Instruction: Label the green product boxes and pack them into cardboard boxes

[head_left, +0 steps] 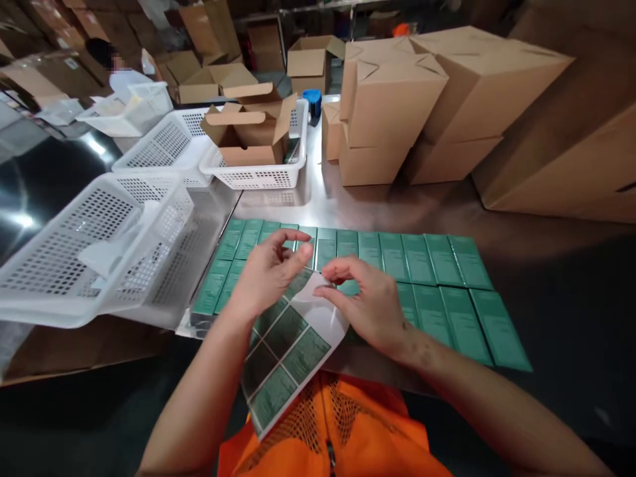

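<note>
Left hand (268, 275) grips label sheet (288, 344); right hand (370, 305) pinches its top corner. Peel slow, flat, over green boxes (437, 285).

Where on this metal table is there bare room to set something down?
Bare metal table shows between the green boxes and the cardboard cartons, in front of the white basket. It is crowded where both hands, left hand and right hand, hold the label sheet.

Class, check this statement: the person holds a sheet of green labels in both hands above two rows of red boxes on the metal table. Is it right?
Not quite. The boxes are green, not red, as the head view shows. Both the left hand and right hand do hold the label sheet above them on the metal table.
</note>
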`<state>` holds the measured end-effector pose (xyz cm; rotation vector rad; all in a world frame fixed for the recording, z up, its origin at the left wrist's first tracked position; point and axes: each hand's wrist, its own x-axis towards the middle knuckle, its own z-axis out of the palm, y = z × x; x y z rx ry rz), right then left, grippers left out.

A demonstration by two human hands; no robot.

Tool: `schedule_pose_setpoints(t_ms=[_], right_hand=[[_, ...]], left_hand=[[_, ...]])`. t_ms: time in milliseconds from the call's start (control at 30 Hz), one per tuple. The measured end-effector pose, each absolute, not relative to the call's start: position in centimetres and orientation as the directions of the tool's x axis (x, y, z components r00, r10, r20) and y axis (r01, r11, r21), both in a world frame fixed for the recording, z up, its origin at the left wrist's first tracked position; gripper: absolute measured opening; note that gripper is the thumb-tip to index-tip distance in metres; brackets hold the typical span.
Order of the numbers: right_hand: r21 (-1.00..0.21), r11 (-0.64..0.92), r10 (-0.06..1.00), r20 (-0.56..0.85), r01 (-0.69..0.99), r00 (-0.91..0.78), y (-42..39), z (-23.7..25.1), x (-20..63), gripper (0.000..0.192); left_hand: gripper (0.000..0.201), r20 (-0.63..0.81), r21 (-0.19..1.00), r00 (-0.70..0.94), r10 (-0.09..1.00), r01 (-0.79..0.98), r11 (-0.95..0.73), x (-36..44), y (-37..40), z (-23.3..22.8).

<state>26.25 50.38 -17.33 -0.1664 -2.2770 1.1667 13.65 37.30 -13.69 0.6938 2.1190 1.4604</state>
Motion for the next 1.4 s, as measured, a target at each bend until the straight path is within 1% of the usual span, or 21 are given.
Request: schedule_pose_setpoints(t_ms=[67,100,133,200,300,367,433,533,633,733,833,933,1133,1267,1400], right_hand=[[-0.769,0.623,0.378,0.453,-0.139,-0.808,50.2,-17.2,25.9,0.017],[-0.747,0.65,0.379,0.479,-0.14,-0.792,50.0,-17.2,25.8,0.017],[-0.719,0.68,0.375,0.507,-0.141,-0.776,49.7,-17.1,25.6,0.016],[-0.678,0.72,0.362,0.55,-0.149,-0.752,48.8,-17.0,25.3,0.013],[-0.708,0.679,0.377,0.566,-0.197,-0.734,47.3,-16.4,24.5,0.012],[-0.722,0.648,0.391,0.588,-0.242,-0.708,46.4,-15.8,23.8,0.017],[-0.712,0.64,0.402,0.63,-0.288,-0.664,45.6,-15.2,22.9,0.021],[-0.683,0.647,0.4,0.683,-0.34,-0.611,44.7,-14.6,21.6,0.014],[-0.661,0.653,0.375,0.707,-0.37,-0.6,43.9,-14.7,20.8,0.007],[-0.645,0.659,0.403,0.737,-0.386,-0.543,43.1,-15.2,20.5,0.01],[-0.634,0.667,0.419,0.753,-0.392,-0.506,42.5,-15.6,20.4,0.012],[-0.656,0.648,0.45,0.739,-0.387,-0.501,42.3,-16.0,20.2,0.018],[-0.733,0.564,0.527,0.675,-0.381,-0.516,42.2,-16.6,20.3,0.018],[-0.724,0.569,0.535,0.685,-0.389,-0.494,41.7,-17.0,20.4,0.021],[-0.738,0.528,0.542,0.673,-0.42,-0.503,41.4,-17.4,20.6,0.02]], left_hand=[[0.05,-0.199,0.972,-0.612,0.765,-0.026,0.232,12.8,35.7,-13.0],[0.056,-0.226,0.972,-0.566,0.793,-0.083,0.218,12.6,35.0,-12.7],[0.058,-0.241,0.97,-0.552,0.798,-0.114,0.214,12.4,34.4,-12.4],[0.054,-0.237,0.972,-0.594,0.769,-0.137,0.193,12.3,33.4,-12.1],[0.052,-0.176,0.984,-0.702,0.69,-0.109,0.14,12.4,32.7,-11.4],[0.055,-0.125,0.991,-0.755,0.644,-0.064,0.117,12.4,32.2,-10.7],[0.058,-0.069,0.994,-0.79,0.61,0.001,0.114,12.3,31.7,-9.9],[0.06,-0.01,0.99,-0.813,0.583,0.073,0.118,12.3,30.7,-8.7],[0.058,0.004,0.993,-0.808,0.59,0.072,0.091,12.6,29.8,-8.6],[0.055,0.008,0.999,-0.796,0.605,0.029,0.025,12.8,29.2,-9.1],[0.052,0.01,1.0,-0.801,0.598,0.004,-0.012,12.9,28.9,-9.7],[0.051,0.002,1.0,-0.804,0.595,-0.009,-0.015,13.0,28.9,-10.2],[0.051,0.003,1.0,-0.803,0.596,0.005,0.002,12.9,29.2,-11.0],[0.048,0.031,0.999,-0.814,0.58,0.043,0.007,13.1,29.7,-11.2],[0.048,0.045,0.998,-0.825,0.563,0.058,0.006,13.4,30.2,-11.4]])
